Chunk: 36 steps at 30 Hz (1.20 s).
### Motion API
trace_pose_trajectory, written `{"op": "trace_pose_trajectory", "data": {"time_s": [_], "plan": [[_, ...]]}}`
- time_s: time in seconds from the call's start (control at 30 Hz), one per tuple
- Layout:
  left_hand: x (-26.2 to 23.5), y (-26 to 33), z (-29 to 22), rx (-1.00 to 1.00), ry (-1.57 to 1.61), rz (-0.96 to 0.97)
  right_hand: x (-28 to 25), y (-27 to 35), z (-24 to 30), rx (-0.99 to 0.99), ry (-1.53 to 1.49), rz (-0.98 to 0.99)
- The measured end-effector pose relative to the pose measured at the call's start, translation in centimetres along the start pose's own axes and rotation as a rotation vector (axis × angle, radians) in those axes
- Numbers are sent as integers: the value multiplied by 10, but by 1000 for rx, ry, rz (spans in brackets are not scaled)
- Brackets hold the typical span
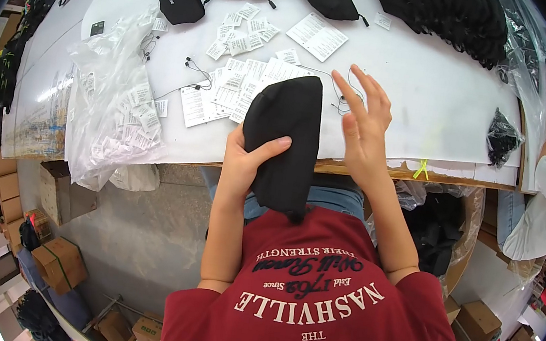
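Observation:
A black fabric pouch [284, 131] is held up in front of my body, over the table's near edge. My left hand [252, 162] grips it, the thumb lying across its face and the other fingers hidden behind. To its right, my right hand [364, 124] is raised with its fingers apart, not touching the pouch. Thin black cords [349, 97] show beside the right fingertips; whether they touch the hand I cannot tell. Beyond the pouch, printed white sheets [208, 102] overlap on the white table [430, 115], and small white labels [241, 42] lie in a loose pile.
Several black bags [184, 1] lie along the far side, beside a dense row of black items [442, 17]. A clear plastic bag of labels [117, 104] hangs over the front left edge. At right sits a small bag of black pieces [503, 137]. Cardboard boxes [60, 265] stand below.

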State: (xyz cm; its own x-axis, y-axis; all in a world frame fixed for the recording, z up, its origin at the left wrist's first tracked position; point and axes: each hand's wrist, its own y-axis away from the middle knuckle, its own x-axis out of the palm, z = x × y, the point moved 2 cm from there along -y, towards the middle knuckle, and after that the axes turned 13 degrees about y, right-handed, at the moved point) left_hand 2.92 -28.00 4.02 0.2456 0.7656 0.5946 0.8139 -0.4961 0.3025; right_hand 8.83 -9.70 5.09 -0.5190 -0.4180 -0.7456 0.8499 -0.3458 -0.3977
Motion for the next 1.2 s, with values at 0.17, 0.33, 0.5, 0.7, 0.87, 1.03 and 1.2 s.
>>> {"op": "trace_pose_trajectory", "data": {"time_s": [0.17,0.33,0.5,0.7,0.87,1.03,1.2], "plan": [[0,1,1,3,0,-6,-17,1,15,-420,-1,97],[1,0,2,24,-33,-2,-7,-5,-2,27,36,-123],[-5,-8,4,22,230,-162,-31,14,39,-380,97,200],[-14,4,12,-133,625,45,-27,18,35,-480,74,276],[-28,1,-19,500,-432,2,-39,-4,25,-189,-491,325],[-39,6,-43,463,-470,197,-44,-7,19,-66,-731,369],[-37,-9,-45,482,-519,662,-53,-10,0,-83,-685,406]]}}
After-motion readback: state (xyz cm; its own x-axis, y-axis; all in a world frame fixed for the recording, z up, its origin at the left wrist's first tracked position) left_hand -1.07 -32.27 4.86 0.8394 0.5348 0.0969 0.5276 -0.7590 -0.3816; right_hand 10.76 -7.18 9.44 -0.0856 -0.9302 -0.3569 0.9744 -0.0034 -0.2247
